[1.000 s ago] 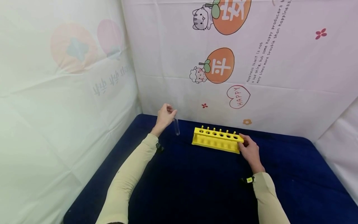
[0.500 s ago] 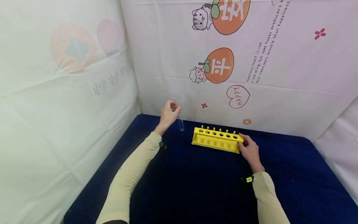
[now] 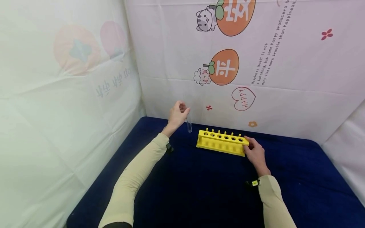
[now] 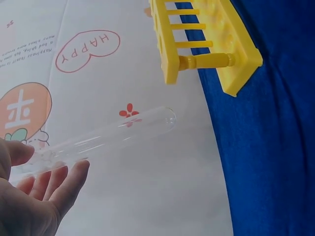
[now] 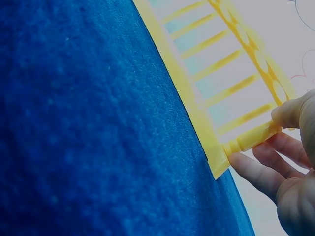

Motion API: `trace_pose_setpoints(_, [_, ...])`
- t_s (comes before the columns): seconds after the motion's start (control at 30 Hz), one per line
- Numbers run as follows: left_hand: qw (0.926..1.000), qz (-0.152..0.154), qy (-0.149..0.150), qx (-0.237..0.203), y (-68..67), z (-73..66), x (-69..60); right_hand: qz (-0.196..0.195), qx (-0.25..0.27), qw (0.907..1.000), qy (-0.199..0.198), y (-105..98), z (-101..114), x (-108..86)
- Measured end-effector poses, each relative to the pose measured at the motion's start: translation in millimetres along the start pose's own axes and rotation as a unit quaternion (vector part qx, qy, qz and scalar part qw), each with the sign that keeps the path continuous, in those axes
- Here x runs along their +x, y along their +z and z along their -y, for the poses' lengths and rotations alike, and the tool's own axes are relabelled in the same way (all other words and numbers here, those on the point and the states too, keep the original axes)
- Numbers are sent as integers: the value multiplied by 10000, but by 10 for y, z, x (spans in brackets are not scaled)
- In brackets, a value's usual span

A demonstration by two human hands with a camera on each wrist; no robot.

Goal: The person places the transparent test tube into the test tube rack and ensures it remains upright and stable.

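Observation:
My left hand [image 3: 177, 116] pinches a clear glass test tube [image 3: 189, 125] near its upper end, rounded bottom hanging down, just left of the rack and apart from it. In the left wrist view the test tube [image 4: 118, 135] looks see-through, with thumb and fingers around its open-end part. A yellow test tube rack [image 3: 220, 148] stands on the table, with a row of holes along its top and pegs behind. At the rack's right end my right hand [image 3: 255, 154] grips the end post and top bar; the right wrist view shows its fingertips on the rack [image 5: 236, 91].
A dark blue cloth [image 3: 216, 190] covers the table. White printed curtains [image 3: 171, 63] rise behind the table and along its left side, close behind the rack and my left hand.
My left hand has moved right with the test tube, closer to the rack's left end, and slightly up. My right hand and the rack have stayed in place.

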State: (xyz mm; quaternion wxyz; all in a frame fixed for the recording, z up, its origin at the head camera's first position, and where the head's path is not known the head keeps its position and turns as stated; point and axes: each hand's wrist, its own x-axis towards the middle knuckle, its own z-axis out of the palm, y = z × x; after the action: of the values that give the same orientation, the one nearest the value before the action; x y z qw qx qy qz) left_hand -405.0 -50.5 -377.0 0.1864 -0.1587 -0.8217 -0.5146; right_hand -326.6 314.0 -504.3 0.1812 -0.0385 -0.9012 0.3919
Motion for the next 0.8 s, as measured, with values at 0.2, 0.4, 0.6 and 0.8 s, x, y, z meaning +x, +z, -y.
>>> trace_pose_setpoints(0.2, [9999,6,-154,-27,20,-35,-21,29,-97,9999,25,9,-17,-19])
trace_pose_setpoints(0.4, [10000,-31,-46,-79,39,-130,71,-21,-12,10000,-3,-18,39,38])
trace_pose_setpoints(0.6, [10000,-42,83,-18,121,-190,80,30,-103,9999,31,-27,61,42])
trace_pose_setpoints(0.8, [9998,-11,141,-142,209,-211,75,7,-93,9999,88,-14,32,14])
